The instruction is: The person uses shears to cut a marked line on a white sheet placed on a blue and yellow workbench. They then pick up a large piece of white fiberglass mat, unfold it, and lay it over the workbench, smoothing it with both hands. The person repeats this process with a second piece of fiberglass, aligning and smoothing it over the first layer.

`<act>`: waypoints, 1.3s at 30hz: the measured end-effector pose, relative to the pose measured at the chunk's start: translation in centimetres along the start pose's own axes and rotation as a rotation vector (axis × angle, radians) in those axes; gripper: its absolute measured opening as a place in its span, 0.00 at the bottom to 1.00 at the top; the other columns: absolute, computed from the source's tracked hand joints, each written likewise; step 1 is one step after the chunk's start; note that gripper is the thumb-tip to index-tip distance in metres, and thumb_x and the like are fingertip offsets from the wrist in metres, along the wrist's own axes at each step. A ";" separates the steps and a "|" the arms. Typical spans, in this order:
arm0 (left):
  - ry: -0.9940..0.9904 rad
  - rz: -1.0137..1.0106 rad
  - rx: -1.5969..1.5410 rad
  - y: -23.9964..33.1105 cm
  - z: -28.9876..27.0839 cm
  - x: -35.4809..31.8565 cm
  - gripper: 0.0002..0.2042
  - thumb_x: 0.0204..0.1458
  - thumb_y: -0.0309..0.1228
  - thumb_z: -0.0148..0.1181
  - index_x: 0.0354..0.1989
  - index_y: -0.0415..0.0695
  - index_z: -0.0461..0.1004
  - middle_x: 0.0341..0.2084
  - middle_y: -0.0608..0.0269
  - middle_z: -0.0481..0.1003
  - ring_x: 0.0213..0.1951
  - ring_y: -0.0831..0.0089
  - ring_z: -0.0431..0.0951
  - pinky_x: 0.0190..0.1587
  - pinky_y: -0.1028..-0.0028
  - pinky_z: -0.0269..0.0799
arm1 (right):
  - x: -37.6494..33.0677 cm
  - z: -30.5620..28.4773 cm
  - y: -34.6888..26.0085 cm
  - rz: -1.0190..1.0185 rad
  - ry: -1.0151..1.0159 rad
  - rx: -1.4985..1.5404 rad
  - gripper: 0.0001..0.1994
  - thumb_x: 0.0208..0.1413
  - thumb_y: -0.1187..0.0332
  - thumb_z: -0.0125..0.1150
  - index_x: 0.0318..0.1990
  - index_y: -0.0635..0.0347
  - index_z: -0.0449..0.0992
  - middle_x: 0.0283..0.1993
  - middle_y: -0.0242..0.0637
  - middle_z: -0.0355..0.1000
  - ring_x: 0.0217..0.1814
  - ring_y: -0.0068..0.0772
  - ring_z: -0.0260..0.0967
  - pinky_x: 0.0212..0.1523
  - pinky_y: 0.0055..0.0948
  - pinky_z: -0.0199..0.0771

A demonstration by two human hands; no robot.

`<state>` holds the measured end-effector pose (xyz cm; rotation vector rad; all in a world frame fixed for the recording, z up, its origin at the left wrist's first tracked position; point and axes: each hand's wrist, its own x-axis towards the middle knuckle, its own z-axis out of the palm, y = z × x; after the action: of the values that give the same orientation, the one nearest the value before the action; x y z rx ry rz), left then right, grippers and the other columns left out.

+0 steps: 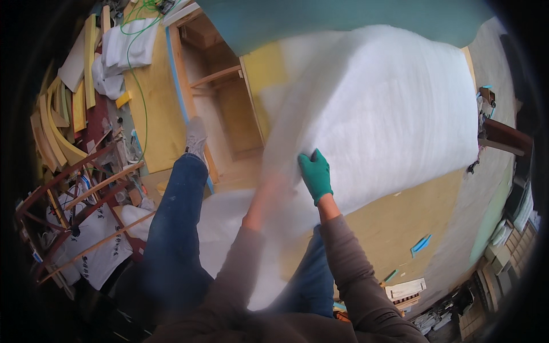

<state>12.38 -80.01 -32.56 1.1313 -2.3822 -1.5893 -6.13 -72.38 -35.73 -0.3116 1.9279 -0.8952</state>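
Outstretched, right hand (315,174) grips wadding (377,114).

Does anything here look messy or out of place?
Yes. Curved wooden strips and offcuts lie jumbled at the left. The white batting sheet held by the gloved right hand hangs unevenly, and the left hand is hidden under it.

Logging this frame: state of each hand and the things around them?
right hand: green-gloved, gripping the wadding edge
left hand: veiled behind the wadding, grip unclear
white wadding sheet: lifted, draped over the frame
wooden frame: open, bare inside
blue foam: partly covered by wadding
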 end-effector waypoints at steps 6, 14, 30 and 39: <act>0.232 -0.474 -0.216 -3.4 -2.4 5.5 0.18 0.66 0.43 0.64 0.53 0.40 0.78 0.49 0.58 0.79 0.50 0.71 0.78 0.52 0.69 0.75 | -4.1 -2.8 3.4 0.123 -0.027 0.728 0.08 0.67 0.67 0.65 0.44 0.64 0.78 0.36 0.32 0.76 0.38 0.29 0.78 0.43 0.35 0.84; -0.194 -0.697 -0.148 -9.9 0.7 10.6 0.26 0.66 0.42 0.65 0.65 0.35 0.73 0.56 0.59 0.79 0.54 0.72 0.77 0.57 0.71 0.73 | -4.7 -4.1 5.0 0.090 -0.136 0.680 0.11 0.66 0.62 0.64 0.40 0.62 0.76 0.38 0.33 0.75 0.41 0.28 0.76 0.38 0.27 0.74; 0.081 -0.454 -0.285 -5.9 -4.5 8.4 0.21 0.74 0.41 0.55 0.64 0.36 0.76 0.53 0.65 0.80 0.53 0.76 0.77 0.59 0.73 0.71 | -9.1 -5.2 8.8 0.109 -0.283 0.836 0.25 0.72 0.60 0.61 0.71 0.62 0.71 0.67 0.39 0.73 0.71 0.28 0.67 0.70 0.31 0.68; -0.154 -0.579 -0.190 5.4 1.2 3.6 0.19 0.67 0.34 0.63 0.63 0.39 0.77 0.52 0.61 0.83 0.51 0.75 0.80 0.58 0.70 0.74 | -14.5 -5.0 30.2 0.949 0.132 0.768 0.43 0.60 0.32 0.67 0.71 0.54 0.64 0.64 0.39 0.71 0.61 0.41 0.75 0.49 0.53 0.80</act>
<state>6.39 -80.20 -29.89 1.8253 -2.0247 -2.0743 1.58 -41.01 -45.98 1.0454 1.4178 -0.8984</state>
